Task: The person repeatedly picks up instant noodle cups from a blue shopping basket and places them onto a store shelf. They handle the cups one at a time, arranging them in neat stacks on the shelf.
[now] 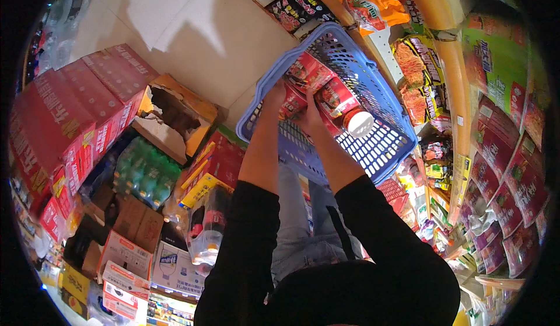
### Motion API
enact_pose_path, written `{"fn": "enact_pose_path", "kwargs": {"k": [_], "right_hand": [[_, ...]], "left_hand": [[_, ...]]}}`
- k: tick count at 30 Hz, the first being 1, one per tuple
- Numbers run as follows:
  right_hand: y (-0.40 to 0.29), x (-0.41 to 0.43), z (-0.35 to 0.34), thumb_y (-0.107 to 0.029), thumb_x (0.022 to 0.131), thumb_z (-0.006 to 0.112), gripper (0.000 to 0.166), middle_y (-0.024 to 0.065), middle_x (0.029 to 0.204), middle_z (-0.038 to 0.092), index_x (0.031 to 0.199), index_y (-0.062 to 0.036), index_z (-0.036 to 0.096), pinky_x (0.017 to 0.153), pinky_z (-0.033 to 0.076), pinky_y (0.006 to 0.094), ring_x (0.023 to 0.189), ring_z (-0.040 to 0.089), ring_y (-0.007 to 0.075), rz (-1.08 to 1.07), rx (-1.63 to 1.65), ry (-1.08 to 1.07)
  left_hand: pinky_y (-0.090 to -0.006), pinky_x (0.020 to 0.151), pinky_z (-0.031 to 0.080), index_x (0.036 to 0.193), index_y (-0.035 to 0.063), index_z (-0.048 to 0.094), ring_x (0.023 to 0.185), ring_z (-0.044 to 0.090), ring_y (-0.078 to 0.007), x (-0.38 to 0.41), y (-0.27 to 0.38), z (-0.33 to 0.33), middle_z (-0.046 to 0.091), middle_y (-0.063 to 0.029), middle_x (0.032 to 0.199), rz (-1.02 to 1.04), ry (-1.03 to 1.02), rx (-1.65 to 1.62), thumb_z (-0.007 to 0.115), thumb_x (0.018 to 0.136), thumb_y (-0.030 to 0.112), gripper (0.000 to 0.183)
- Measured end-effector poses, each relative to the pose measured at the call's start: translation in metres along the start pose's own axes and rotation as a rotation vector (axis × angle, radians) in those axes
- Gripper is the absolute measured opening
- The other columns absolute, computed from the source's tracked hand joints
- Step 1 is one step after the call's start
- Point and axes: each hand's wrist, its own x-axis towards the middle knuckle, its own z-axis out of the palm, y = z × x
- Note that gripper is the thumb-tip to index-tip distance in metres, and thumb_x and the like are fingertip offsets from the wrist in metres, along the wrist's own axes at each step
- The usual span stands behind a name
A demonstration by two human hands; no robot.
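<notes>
A blue plastic shopping basket (385, 140) sits in front of me, tilted in the view. Inside it, my left hand (274, 96) and my right hand (309, 118) grip a red instant-noodle tub (293, 102) from both sides. The fingertips of my left hand are partly hidden. Right beside the tub lie another red noodle package (311, 73) and a red noodle container with a food picture (336, 98). A jar with a white lid (360, 123) rests near my right wrist, its lid facing up toward me.
Shelves with a curved yellow edge (442, 2) run along the right, holding bagged snacks (415, 76). Stacked red cartons (83, 102), a torn cardboard box (179, 111) and shrink-wrapped green bottles (146, 168) stand on the left. Pale floor tiles (183, 24) show ahead.
</notes>
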Motion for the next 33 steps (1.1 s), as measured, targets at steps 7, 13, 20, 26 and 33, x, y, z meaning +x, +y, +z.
{"fn": "enact_pose_path", "kwargs": {"k": [7, 13, 20, 26, 33], "right_hand": [[0.007, 0.004, -0.003, -0.064, 0.068, 0.051, 0.075, 0.0041, 0.119, 0.043, 0.122, -0.0166, 0.031, 0.086, 0.029, 0.0535, 0.105, 0.043, 0.0232, -0.103, 0.012, 0.005], [0.000, -0.046, 0.013, -0.065, 0.069, 0.047, 0.073, 0.0068, 0.122, 0.042, 0.121, -0.0142, 0.038, 0.091, 0.027, 0.0524, 0.110, 0.040, 0.0258, -0.073, 0.085, -0.130], [-0.029, -0.200, 0.027, -0.066, 0.071, 0.041, 0.074, 0.0102, 0.123, 0.039, 0.122, -0.0129, 0.035, 0.092, 0.018, 0.0588, 0.115, 0.032, 0.0318, -0.022, 0.019, -0.174], [-0.063, -0.315, -0.009, -0.063, 0.075, 0.038, 0.066, 0.0095, 0.117, 0.041, 0.119, -0.0133, 0.039, 0.091, 0.028, 0.0488, 0.110, 0.038, 0.0270, -0.276, -0.202, -0.081], [-0.075, -0.464, -0.054, -0.033, 0.088, 0.038, 0.051, 0.0157, 0.130, 0.026, 0.130, -0.0064, 0.025, 0.096, 0.024, 0.0296, 0.119, 0.029, 0.0232, -1.109, -0.468, -0.017]], "left_hand": [[-0.0452, 0.097, 0.022, 0.120, 0.0006, 0.037, 0.116, 0.031, -0.0387, -0.015, 0.033, -0.015, 0.036, -0.0242, 0.123, -0.259, -0.135, 0.098, 0.020, 0.087, 0.044, 0.057], [-0.0479, 0.096, 0.022, 0.117, -0.0014, 0.039, 0.111, 0.036, -0.0406, -0.046, 0.095, -0.064, 0.042, -0.0258, 0.116, -0.331, -0.204, 0.207, 0.016, 0.087, 0.043, 0.058], [-0.0538, 0.087, 0.029, 0.111, -0.0001, 0.042, 0.102, 0.046, -0.0392, -0.114, 0.161, -0.119, 0.047, -0.0240, 0.111, 0.009, -0.188, 0.390, 0.026, 0.086, 0.029, 0.042], [-0.0397, 0.090, 0.033, 0.123, 0.0006, 0.030, 0.104, 0.047, -0.0327, -0.194, 0.272, -0.160, 0.043, -0.0219, 0.117, 0.216, -0.352, 0.076, 0.037, 0.086, 0.033, 0.050], [-0.0280, 0.088, 0.034, 0.125, 0.0039, 0.028, 0.103, 0.045, -0.0162, -0.333, 0.425, -0.201, 0.045, -0.0076, 0.116, 0.286, -0.503, -0.490, 0.054, 0.081, 0.030, 0.058]]}}
